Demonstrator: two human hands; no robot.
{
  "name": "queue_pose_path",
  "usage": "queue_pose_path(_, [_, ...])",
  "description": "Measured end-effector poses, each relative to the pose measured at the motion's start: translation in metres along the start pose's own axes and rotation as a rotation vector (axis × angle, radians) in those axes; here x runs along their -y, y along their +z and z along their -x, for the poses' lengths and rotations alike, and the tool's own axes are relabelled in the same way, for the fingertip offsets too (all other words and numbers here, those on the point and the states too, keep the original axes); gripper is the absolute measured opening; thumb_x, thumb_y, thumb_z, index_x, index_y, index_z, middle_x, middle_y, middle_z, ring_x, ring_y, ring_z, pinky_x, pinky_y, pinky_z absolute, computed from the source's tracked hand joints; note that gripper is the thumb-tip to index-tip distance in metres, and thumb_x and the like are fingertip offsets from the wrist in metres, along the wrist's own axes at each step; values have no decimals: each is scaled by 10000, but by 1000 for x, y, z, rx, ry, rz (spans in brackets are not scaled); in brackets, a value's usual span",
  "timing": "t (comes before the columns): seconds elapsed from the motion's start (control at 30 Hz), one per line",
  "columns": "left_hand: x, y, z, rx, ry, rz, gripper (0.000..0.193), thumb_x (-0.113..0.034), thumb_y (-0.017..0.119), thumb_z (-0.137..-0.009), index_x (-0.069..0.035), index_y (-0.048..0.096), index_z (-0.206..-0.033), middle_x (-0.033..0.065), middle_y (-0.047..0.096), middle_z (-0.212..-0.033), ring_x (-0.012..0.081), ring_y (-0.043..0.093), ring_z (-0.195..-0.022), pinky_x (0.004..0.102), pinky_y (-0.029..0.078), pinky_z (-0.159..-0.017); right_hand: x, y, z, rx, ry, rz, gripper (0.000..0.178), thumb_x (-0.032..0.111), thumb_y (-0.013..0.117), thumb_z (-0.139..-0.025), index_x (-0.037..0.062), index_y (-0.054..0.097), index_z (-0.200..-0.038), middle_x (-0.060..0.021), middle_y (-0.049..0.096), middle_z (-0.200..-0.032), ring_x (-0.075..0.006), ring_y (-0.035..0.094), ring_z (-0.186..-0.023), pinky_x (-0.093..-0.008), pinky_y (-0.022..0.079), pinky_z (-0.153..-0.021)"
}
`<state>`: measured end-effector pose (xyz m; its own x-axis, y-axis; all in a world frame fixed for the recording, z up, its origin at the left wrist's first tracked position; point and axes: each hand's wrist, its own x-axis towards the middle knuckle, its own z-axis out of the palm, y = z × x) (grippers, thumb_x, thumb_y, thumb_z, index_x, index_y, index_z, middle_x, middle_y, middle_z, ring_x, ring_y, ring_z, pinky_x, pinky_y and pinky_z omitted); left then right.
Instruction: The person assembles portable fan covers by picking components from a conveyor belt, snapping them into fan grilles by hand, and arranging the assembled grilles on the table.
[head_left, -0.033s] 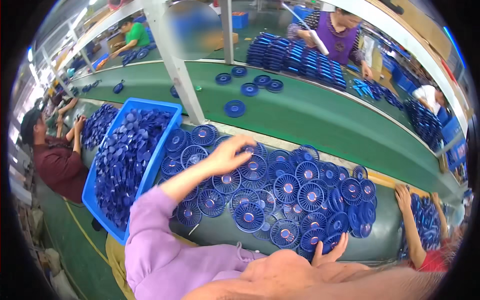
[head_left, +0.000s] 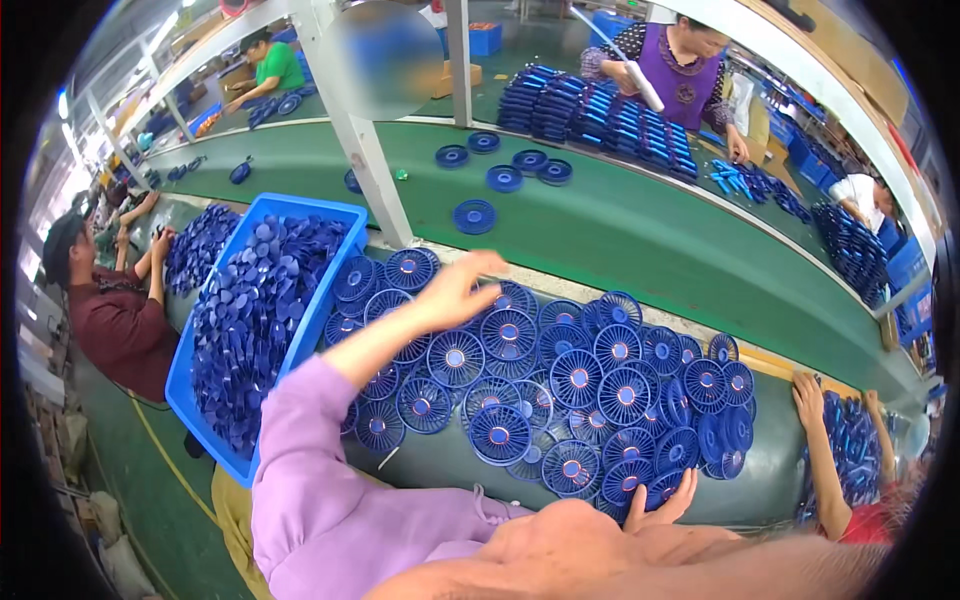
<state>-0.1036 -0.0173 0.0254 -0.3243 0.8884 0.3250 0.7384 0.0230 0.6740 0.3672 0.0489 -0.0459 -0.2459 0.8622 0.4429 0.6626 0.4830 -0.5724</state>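
Round blue fan grilles [head_left: 501, 433] with open spokes lie heaped in overlapping layers on the grey-green bench before me. My left hand [head_left: 458, 292] reaches over the far edge of the heap, fingers and thumb apart, with nothing seen between them. At the heap's near edge, my right hand [head_left: 664, 506] has thumb and fingers around the rim of a fan grille [head_left: 662, 487]. Part of that hand is hidden low in the view.
A blue bin [head_left: 180, 375] of small blue discs stands left of the heap. Beyond a white post [head_left: 352, 130], several round blue parts [head_left: 475, 216] lie on a green conveyor belt [head_left: 620, 262]. Co-workers sit left, right and across; another person's hand [head_left: 808, 398] is at the right.
My left hand has lifted slightly away from the grilles, and its fingers have straightened. My right hand stays at the same grille.
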Motion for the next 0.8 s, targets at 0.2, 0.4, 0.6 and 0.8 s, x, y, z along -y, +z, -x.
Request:
queue_pose_path(0.2, [141, -16, -99, -204, -304, -515, 540, -230, 703, -809, -117, 508, -1300, 215, 429, -1412, 400, 456, -1277, 453, 407, -1060, 3, -1, -3, 23, -1, 44, 768, 286, 704, -788, 9, 374, -1425, -206, 366, -1479, -407, 363, -1342, -511, 277, -1101])
queue_pose_path(0.4, [174, -32, -168, -279, -834, -667, 662, -248, 621, -846, -210, 351, -1449, 207, 203, -1560, 483, 267, -1390, 651, 286, -1069, -8, 9, 1, 52, 160, 68, 763, 201, 693, -773, 5, 360, -1431, -221, 352, -1485, -411, 337, -1364, -525, 226, -1138])
queue_pose_path(0.6, [181, -53, -184, -297, -1025, -757, 634, -200, 517, -889, -212, 316, -1490, 176, 129, -1597, 549, 153, -1408, 699, 151, -1088, -6, 8, 1, 27, 114, 82, 757, 234, 709, -780, -8, 378, -1417, -235, 375, -1463, -418, 361, -1343, -521, 250, -1127])
queue_pose_path(0.8, [197, -69, -178, -111, -1153, -861, 637, -282, 516, -908, -193, 307, -1504, 185, 154, -1594, 546, 299, -1357, 685, 189, -1082, -1, 7, -3, -25, 47, 50, 754, 273, 728, -789, -23, 400, -1400, -251, 404, -1436, -427, 390, -1318, -516, 278, -1113])
